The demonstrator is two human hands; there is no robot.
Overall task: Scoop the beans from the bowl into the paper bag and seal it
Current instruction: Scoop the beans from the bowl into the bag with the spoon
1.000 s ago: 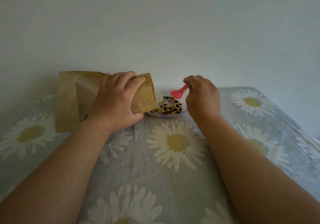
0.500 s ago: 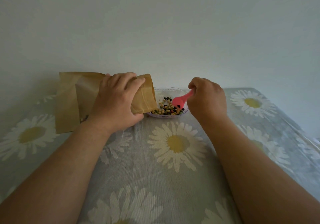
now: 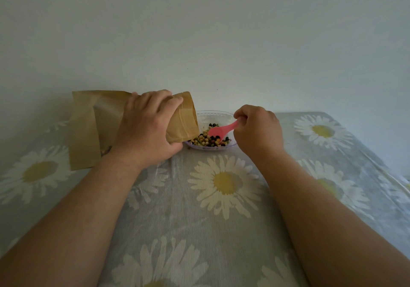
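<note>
Tilting the bag [image 3: 88,129] mouth-first toward the bowl [image 3: 216,114], the left hand [image 3: 147,129] grips it while the right hand [image 3: 258,129] pinches a spoon [image 3: 218,130] digging into beans [image 3: 205,140].

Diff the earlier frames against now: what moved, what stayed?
The right hand lowered the pink spoon from above the bowl down into the beans, its head now toward the bag mouth. The left hand grips the tilted paper bag as before; bag and bowl unmoved.
</note>
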